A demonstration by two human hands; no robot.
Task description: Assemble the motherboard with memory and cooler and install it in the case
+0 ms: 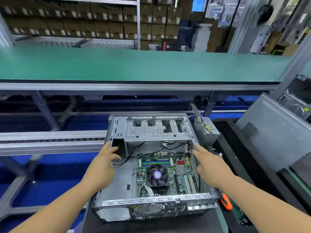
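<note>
Stamped sheet-metal case (151, 165) is lying open on the dark tabletop (151, 224). Green motherboard (168, 174) is sitting inside it, toward its right wall, with blue memory sticks (155, 163) slotted in and the round-finned black cooler (157, 176) on top. Left hand (102, 165) is reaching over the left wall, right hand (210, 165) over the right wall. Both grips are wide, fingers straight, holding nothing. Boxy grey power supply (206, 130) is sitting just beside the case's far right corner.

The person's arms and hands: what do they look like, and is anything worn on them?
Both the left hand and the right hand are bare: no gloves, rings or watch show. The forearms are uncovered up to the picture's edge; no sleeve or wrist strap is visible.
</note>
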